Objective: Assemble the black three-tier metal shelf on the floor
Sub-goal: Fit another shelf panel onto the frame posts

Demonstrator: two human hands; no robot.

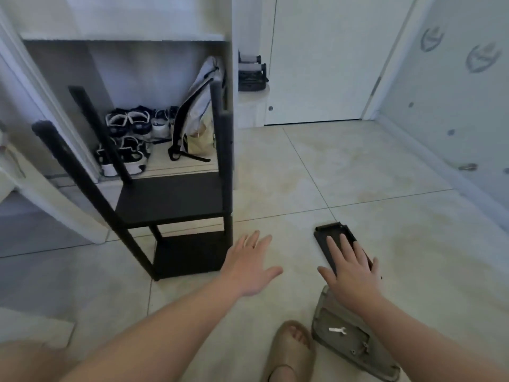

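Observation:
A black metal shelf frame (170, 199) stands on the tiled floor at centre left, with two flat tiers fitted and four posts rising above them. A loose black shelf panel (330, 234) lies flat on the floor to its right. My right hand (349, 268) hovers with spread, straight fingers over the near end of that panel; contact cannot be told. My left hand (252, 264) is open with fingers spread, just right of the frame's lower tier, holding nothing.
A grey tray (355, 343) with a small wrench (337, 330) and several screws lies by my sandalled foot (292, 348). Shoes (129, 139) and a bag (197, 117) fill the alcove behind the frame. White doors stand at the back and right.

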